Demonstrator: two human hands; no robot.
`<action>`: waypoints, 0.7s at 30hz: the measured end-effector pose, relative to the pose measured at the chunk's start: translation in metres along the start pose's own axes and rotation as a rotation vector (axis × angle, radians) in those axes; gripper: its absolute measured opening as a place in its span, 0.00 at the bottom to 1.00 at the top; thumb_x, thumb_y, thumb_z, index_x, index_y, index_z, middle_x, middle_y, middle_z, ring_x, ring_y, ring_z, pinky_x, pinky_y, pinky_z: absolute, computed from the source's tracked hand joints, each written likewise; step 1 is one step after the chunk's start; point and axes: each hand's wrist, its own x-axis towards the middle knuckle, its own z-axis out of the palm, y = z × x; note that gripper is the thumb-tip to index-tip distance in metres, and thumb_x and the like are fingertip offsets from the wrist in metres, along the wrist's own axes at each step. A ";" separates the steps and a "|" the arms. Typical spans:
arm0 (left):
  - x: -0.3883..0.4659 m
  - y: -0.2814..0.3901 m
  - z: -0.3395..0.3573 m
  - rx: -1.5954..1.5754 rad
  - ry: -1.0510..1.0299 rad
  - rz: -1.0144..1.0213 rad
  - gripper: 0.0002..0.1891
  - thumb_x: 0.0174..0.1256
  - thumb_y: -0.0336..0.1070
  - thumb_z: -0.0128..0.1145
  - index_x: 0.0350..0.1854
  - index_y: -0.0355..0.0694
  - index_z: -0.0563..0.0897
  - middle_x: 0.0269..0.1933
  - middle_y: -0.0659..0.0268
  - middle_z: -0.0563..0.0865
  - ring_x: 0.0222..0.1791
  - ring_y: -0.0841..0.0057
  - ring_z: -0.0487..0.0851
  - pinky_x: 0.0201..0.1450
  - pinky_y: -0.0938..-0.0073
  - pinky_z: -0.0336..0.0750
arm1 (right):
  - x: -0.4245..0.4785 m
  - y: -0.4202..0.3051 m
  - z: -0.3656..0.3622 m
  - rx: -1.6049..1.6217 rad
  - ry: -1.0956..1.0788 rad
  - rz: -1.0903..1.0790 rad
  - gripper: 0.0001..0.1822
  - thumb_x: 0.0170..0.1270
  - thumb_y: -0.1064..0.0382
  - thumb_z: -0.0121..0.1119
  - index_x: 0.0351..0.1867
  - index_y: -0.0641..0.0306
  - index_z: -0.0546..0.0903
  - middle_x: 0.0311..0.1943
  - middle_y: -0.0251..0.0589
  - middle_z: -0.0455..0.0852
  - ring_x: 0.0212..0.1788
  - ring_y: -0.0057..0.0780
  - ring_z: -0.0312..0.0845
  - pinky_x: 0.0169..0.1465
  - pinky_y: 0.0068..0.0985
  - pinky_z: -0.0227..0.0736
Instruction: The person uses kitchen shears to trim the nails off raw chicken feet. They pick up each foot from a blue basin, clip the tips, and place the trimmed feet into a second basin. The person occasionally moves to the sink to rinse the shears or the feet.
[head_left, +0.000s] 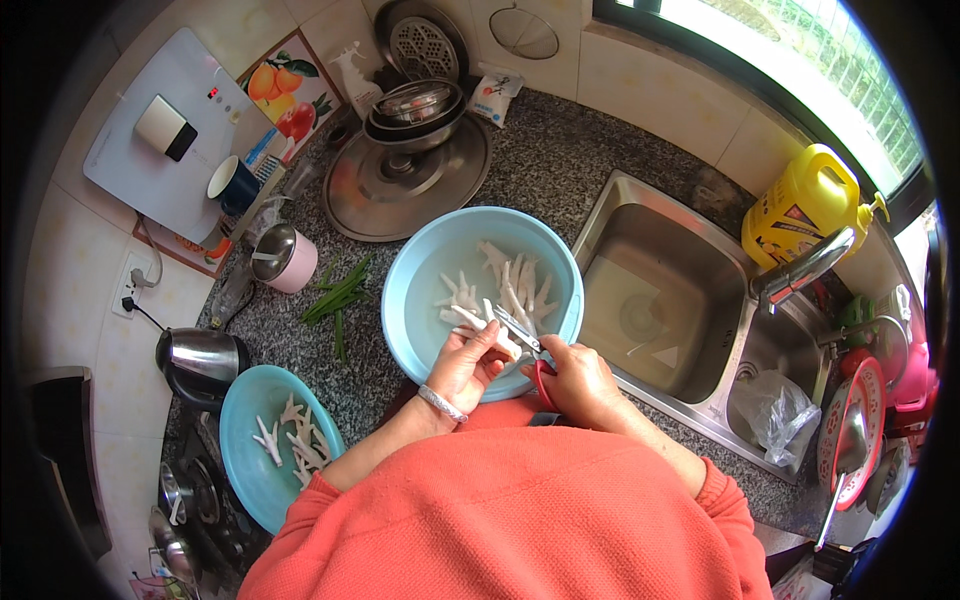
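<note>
My left hand (463, 365) grips a pale chicken foot (474, 321) above the near side of a light blue basin (409, 259). In my right hand (581, 376) is a pair of scissors (519, 328) with red handles. The blades point up and left, close beside the held foot; whether they touch it I cannot tell. Several more chicken feet (525, 283) lie in water in the basin. To my left, a second, teal basin (244, 450) holds several chicken feet (304, 435), partly hidden by my sleeve.
A steel double sink (675, 300) adjoins the basin on the right, with water in its larger bowl. Green scallion pieces (341, 296), a pink cup (291, 262), an electric kettle (201, 358) and a large metal lid (352, 191) are on the granite counter. A yellow detergent jug (795, 202) stands behind the faucet (802, 266).
</note>
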 end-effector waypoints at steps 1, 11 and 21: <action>0.000 0.002 0.001 0.000 -0.024 0.000 0.09 0.66 0.38 0.62 0.40 0.42 0.76 0.33 0.67 0.85 0.30 0.81 0.84 0.27 0.87 0.75 | 0.000 0.000 0.000 -0.017 0.010 0.001 0.17 0.62 0.51 0.59 0.45 0.60 0.77 0.33 0.56 0.84 0.39 0.55 0.81 0.41 0.44 0.76; -0.005 0.005 0.006 -0.006 -0.045 -0.023 0.07 0.66 0.37 0.62 0.38 0.43 0.78 0.34 0.68 0.83 0.32 0.81 0.83 0.28 0.86 0.75 | 0.000 -0.004 -0.004 -0.042 -0.001 0.019 0.19 0.62 0.48 0.59 0.44 0.60 0.77 0.33 0.57 0.84 0.39 0.55 0.81 0.41 0.44 0.75; -0.005 0.008 0.005 -0.038 -0.072 -0.056 0.09 0.67 0.40 0.60 0.40 0.41 0.80 0.38 0.65 0.84 0.35 0.82 0.83 0.34 0.87 0.79 | 0.004 0.009 0.006 0.190 0.053 0.038 0.25 0.58 0.48 0.67 0.49 0.63 0.79 0.32 0.56 0.85 0.37 0.50 0.84 0.40 0.36 0.75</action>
